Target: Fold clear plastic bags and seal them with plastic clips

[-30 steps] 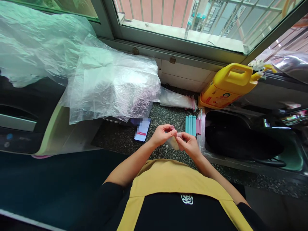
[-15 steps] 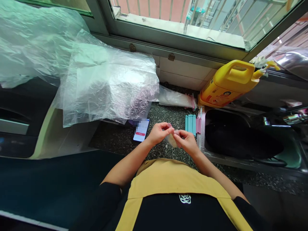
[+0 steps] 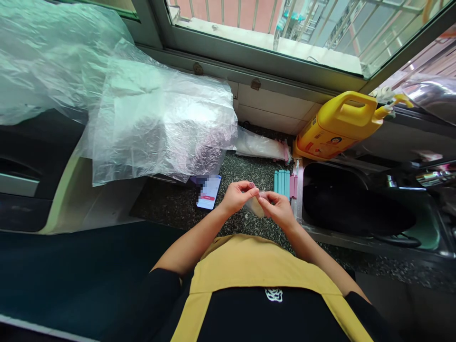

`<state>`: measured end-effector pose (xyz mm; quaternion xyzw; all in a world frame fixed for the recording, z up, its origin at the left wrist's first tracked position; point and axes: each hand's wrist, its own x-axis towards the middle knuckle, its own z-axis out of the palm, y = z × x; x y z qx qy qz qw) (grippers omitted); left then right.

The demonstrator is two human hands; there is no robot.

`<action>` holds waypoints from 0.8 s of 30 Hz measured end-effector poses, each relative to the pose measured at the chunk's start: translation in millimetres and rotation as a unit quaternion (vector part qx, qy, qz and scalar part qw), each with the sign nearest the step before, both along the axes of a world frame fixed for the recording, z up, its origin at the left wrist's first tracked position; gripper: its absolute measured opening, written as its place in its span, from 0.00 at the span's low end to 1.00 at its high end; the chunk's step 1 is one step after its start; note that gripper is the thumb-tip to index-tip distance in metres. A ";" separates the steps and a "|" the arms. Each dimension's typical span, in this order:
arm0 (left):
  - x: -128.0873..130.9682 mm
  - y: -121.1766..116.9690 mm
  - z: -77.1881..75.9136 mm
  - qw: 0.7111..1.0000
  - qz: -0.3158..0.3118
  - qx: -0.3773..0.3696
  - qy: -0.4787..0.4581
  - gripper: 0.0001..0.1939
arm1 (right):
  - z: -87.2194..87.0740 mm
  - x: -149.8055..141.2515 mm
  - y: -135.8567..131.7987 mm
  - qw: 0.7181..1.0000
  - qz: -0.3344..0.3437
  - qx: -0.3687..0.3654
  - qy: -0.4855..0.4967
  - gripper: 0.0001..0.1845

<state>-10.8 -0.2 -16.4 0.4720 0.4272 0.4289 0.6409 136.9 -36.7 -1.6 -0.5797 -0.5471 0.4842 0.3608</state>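
Over the speckled counter [image 3: 245, 166], both hands meet on a small clear plastic bag [image 3: 255, 207] with something pale yellow inside. My left hand [image 3: 235, 195] pinches the bag's upper edge between thumb and bent fingers; a small pinkish tip shows above them, and I cannot make out what it is. From the other side my right hand [image 3: 277, 209] grips the same edge, thumb and forefinger close to the left fingertips. Just beyond the right hand, several teal bag clips [image 3: 281, 183] lie side by side, with pink clips [image 3: 293, 185] against them.
A phone [image 3: 209, 192] lies left of the hands. Crumpled clear plastic sheeting [image 3: 164, 118] covers the back left. Behind are a flat plastic bag [image 3: 261, 145] and a yellow pump jug [image 3: 342, 126]. On the right is a sink [image 3: 299, 209] with a dark thing in it.
My hands stay on the plastic bag, with only slight finger movement. The view has shifted a little; nothing has been picked up or put down.
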 end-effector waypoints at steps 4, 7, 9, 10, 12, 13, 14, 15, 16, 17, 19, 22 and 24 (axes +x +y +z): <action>2.4 -1.8 3.8 1.000 0.021 0.000 -0.013 0.17 | 3.2 5.1 2.5 0.999 0.010 0.006 -0.032 0.19; 4.6 -3.7 4.8 0.998 0.052 -0.012 -0.043 0.18 | 9.4 9.8 4.8 0.997 0.028 0.012 -0.065 0.18; 5.3 -4.5 3.8 0.995 0.075 -0.019 -0.063 0.19 | 13.4 12.3 6.1 0.996 0.040 0.016 -0.079 0.17; 5.1 -4.6 2.8 0.994 0.084 -0.018 -0.070 0.19 | 15.1 13.3 6.7 0.995 0.043 0.019 -0.083 0.17; 3.5 -4.1 0.1 0.992 0.098 -0.003 -0.076 0.20 | 18.1 14.9 8.3 0.995 0.044 0.028 -0.087 0.17; 1.9 -3.3 -1.5 0.992 0.098 0.012 -0.075 0.20 | 19.7 15.6 9.3 0.994 0.045 0.034 -0.088 0.17; 0.1 -2.1 -3.2 0.993 0.089 0.028 -0.072 0.21 | 21.6 16.4 10.7 0.994 0.046 0.042 -0.090 0.17; -2.0 -0.6 -4.9 0.994 0.074 0.042 -0.065 0.22 | 23.9 17.3 12.3 0.993 0.048 0.051 -0.093 0.16; -4.1 1.1 -6.6 0.996 0.053 0.051 -0.052 0.23 | 26.5 18.3 14.1 0.992 0.049 0.062 -0.096 0.16; -6.1 2.9 -8.1 0.997 0.030 0.056 -0.034 0.26 | 29.5 19.4 16.1 0.991 0.050 0.072 -0.099 0.15; -8.9 6.2 -10.6 0.998 -0.015 0.063 0.014 0.29 | 36.0 21.6 20.1 0.989 0.051 0.089 -0.104 0.15; -9.5 8.0 -14.0 0.992 -0.064 0.088 0.066 0.27 | 44.0 24.7 25.0 0.987 0.045 0.112 -0.109 0.15; -8.1 6.9 -17.6 0.988 -0.084 0.100 0.077 0.26 | 46.8 26.4 27.5 0.986 0.039 0.123 -0.108 0.15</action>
